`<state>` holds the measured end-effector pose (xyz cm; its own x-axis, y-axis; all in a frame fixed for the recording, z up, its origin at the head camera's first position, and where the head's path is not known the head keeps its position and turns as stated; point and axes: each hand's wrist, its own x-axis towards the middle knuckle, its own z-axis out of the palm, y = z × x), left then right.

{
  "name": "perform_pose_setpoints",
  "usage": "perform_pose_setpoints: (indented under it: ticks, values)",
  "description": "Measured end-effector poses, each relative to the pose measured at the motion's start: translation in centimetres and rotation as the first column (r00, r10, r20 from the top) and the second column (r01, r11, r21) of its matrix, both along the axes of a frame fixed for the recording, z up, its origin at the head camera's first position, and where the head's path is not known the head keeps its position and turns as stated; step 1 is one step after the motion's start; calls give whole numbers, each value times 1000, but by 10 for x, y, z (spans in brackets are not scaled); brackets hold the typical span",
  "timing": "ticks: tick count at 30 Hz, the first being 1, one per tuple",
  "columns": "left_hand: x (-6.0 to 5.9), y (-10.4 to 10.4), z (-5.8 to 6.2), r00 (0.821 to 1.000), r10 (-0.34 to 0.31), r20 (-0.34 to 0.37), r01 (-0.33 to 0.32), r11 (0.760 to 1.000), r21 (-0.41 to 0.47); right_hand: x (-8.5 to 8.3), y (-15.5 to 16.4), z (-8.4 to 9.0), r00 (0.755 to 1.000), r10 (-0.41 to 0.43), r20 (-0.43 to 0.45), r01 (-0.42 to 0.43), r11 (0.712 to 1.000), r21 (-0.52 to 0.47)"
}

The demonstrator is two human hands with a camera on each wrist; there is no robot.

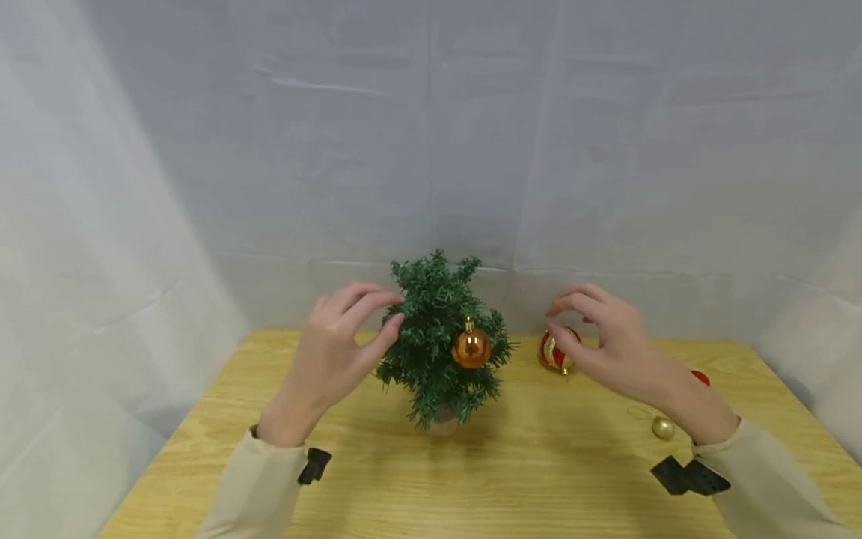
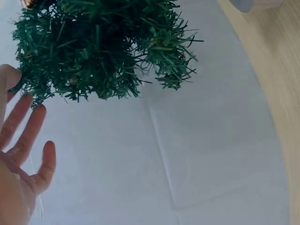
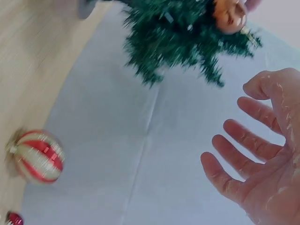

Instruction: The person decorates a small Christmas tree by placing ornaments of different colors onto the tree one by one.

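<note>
A small green artificial Christmas tree [image 1: 434, 337] stands upright, with a shiny copper-orange bauble [image 1: 471, 348] on its front right side. My left hand [image 1: 343, 337] is at the tree's left, fingers loosely bent and thumb apart from them. Its fingertips reach the outer needles; whether they touch is hard to tell. In the left wrist view, that hand [image 2: 21, 164] holds nothing visible. Off to the tree's right my right hand [image 1: 606, 344] hovers empty, its fingers [image 3: 246, 140] spread and gently curved. Behind its thumb lies a red-and-gold striped bauble [image 1: 552, 352], partly covered in the head view.
The light wooden table [image 1: 539, 486] carries a small gold bauble [image 1: 663, 427] with a thread loop at the right. A red ornament [image 1: 700, 376] is partly hidden behind my right forearm. White sheeting [image 1: 471, 150] hangs behind and on both sides.
</note>
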<state>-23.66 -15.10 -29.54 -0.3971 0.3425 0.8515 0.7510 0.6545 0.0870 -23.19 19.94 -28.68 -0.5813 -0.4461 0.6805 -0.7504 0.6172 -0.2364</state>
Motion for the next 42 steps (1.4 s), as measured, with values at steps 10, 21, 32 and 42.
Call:
perform_pose_setpoints:
  ticks: [10,21,32,42]
  values:
    - [-4,-2,-3,951,66,-302,-111,984,-137,4,50,-22,990,-127,60,126,992,15]
    - [-11,-5,-8,948,32,-317,-78,988,-135,21,95,-50,948,-286,139,285,958,29]
    - [-14,-2,-10,936,-30,-351,-10,994,-111,38,120,-80,929,-342,137,331,938,98]
    - [-9,7,-10,926,-66,-373,35,995,-90,42,135,-108,880,-390,271,310,904,295]
